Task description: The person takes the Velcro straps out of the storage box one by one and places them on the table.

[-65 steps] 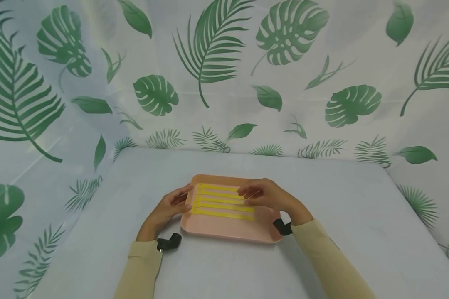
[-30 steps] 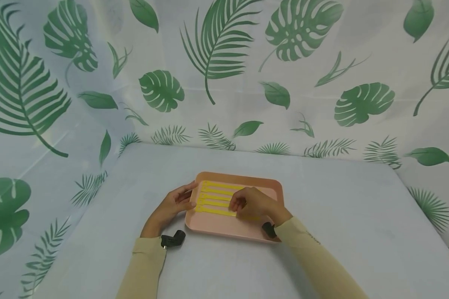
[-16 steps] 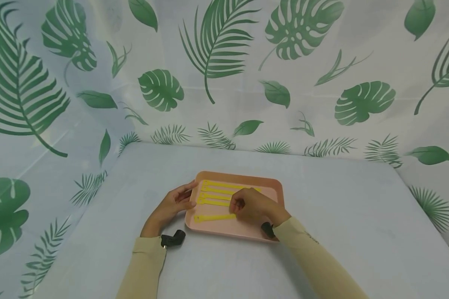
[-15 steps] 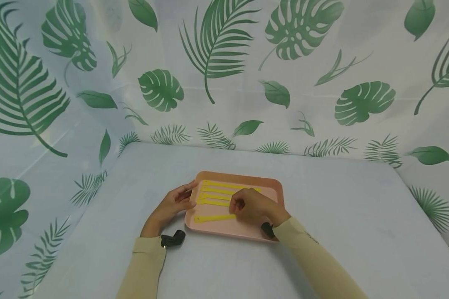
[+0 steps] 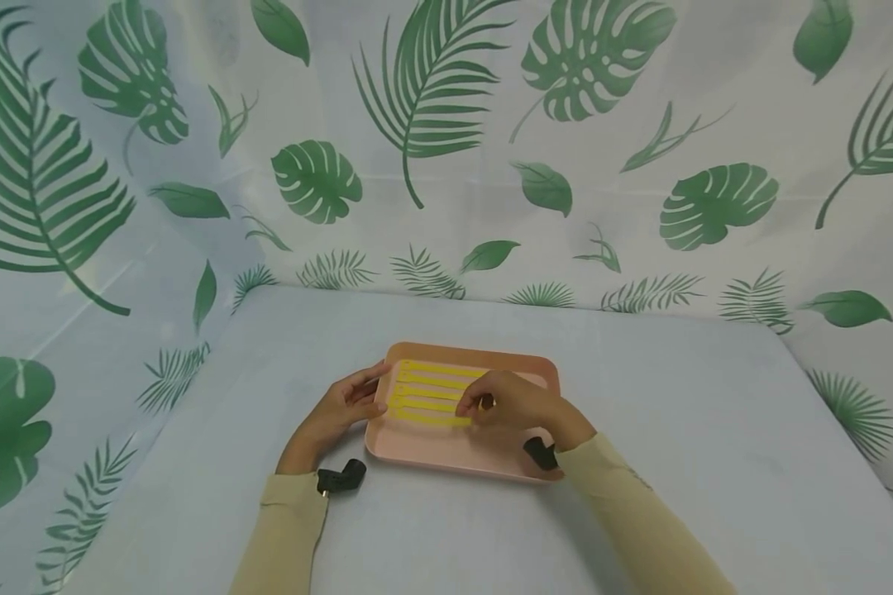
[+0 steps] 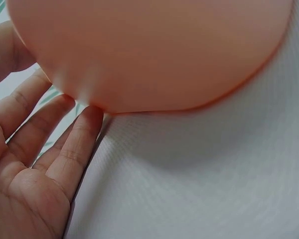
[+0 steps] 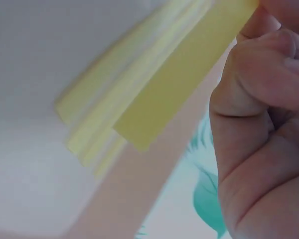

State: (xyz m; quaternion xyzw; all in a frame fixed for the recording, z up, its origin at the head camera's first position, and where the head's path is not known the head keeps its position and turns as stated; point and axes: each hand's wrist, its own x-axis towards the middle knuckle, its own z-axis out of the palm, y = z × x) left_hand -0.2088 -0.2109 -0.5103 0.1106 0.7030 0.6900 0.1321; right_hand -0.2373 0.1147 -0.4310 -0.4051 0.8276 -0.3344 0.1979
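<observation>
A pink-orange tray (image 5: 446,450) lies in the middle of the table, with several flat yellow strips (image 5: 432,384) side by side in it, wider tabs to the left. My left hand (image 5: 335,417) holds the tray's left edge, thumb on the rim; in the left wrist view its fingertips (image 6: 92,117) meet the edge. Over the tray, my right hand (image 5: 513,401) pinches the nearest yellow strip (image 5: 432,420) between thumb and fingers. In the right wrist view that strip (image 7: 184,74) runs up to the fingers, clear of the blurred strips behind it. My hand hides the strips' right parts in the head view.
The white-covered table (image 5: 640,372) extends around the tray. Behind and beside it hangs a white curtain (image 5: 446,223) printed with green leaves. Black wrist cameras (image 5: 342,477) sit at the sleeve cuffs.
Half a second ago the nearest strip lay slanted, apart from the rest towards the front; now it lies close beside the row again. My right hand has shifted slightly; the left keeps its place.
</observation>
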